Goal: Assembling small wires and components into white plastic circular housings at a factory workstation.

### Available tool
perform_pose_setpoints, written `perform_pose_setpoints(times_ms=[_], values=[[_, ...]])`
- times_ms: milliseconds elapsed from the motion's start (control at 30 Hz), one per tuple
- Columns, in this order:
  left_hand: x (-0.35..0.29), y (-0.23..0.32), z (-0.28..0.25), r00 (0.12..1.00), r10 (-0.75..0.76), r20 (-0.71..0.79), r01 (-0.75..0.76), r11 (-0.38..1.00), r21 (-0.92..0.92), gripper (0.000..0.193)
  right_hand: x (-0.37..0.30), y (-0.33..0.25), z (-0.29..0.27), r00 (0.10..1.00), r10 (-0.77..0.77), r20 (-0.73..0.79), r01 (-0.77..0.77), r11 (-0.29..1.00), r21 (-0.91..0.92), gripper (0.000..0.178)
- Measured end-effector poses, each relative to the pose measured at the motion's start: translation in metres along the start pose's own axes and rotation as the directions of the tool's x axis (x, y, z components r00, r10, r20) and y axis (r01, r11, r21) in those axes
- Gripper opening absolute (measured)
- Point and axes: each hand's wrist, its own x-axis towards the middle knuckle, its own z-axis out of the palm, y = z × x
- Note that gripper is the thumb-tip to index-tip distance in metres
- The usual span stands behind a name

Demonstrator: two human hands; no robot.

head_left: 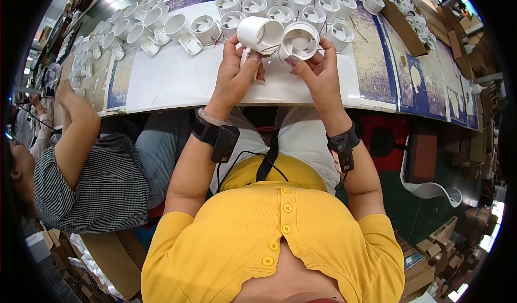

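Observation:
My left hand (pixel 238 69) is closed around a white plastic housing (pixel 253 34), a short open cylinder with a stem below it, tilted so its mouth faces right. In my right hand (pixel 321 71) is a round white fan unit (pixel 300 41), its blades and hub turned toward me. The two parts are held close side by side above the table's front; whether they touch I cannot tell. Thin dark red wires (pixel 274 50) hang between them. Both thumbs press on the near sides of the parts, while several fingers are hidden behind.
Rows of white fan units (pixel 280 14) stand behind my hands. More cylinder housings with stems (pixel 176 26) line the table to the left. A white sheet (pixel 177 82) covers the table (pixel 371 61) here. A cardboard box (pixel 404 26) of white parts sits right; a co-worker (pixel 91 179) sits left.

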Motion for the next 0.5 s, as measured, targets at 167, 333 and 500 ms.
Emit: perform_pose_setpoints(times_ms=[167,333,500], values=[[0.000,-0.002,0.001,1.000,0.031,0.001,-0.031,0.995,0.093,0.045,-0.002,-0.002,-0.013,0.998,0.006,0.064,-0.005,1.000,-0.013,0.071],[0.000,0.002,0.004,0.998,0.053,-0.025,-0.047,0.975,0.216,0.046,-0.007,-0.006,-0.012,0.961,-0.262,0.086,0.273,0.864,-0.423,0.077],[0.000,0.005,0.010,0.995,0.085,-0.055,-0.058,0.924,0.377,0.046,-0.006,0.005,-0.016,0.719,-0.587,0.372,0.616,0.291,-0.732,0.077]])
